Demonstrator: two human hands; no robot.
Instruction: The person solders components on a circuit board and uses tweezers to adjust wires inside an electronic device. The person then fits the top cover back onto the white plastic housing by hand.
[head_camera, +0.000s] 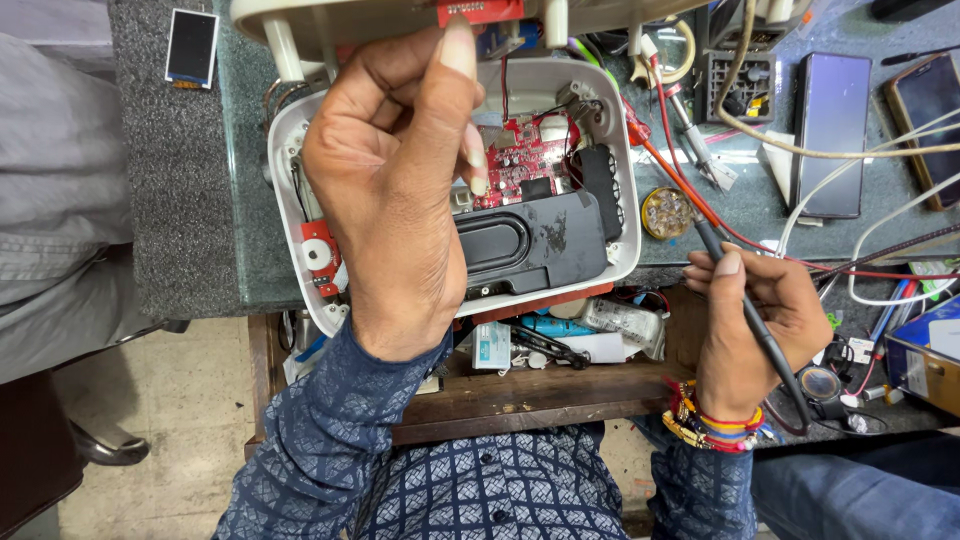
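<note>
My left hand (395, 190) reaches over an opened white plastic device shell (625, 215) lying on the bench. Its thumb and fingers pinch together above a red circuit board (525, 158); what they pinch is hidden. A black oval speaker (505, 243) sits in a black housing below the board. The shell's other half (330, 20) stands raised at the top edge. My right hand (755, 320) grips a black soldering iron handle (745, 300), its tip pointing up-left toward the shell's right side, with a red wire (672, 165) running along it.
Two dark phones (832, 130) lie at the upper right among white and beige cables (850, 170). A small screen (191, 47) rests at the top left. An open drawer (560, 345) below the bench holds small parts. Another person's grey sleeve (55, 200) is at the left.
</note>
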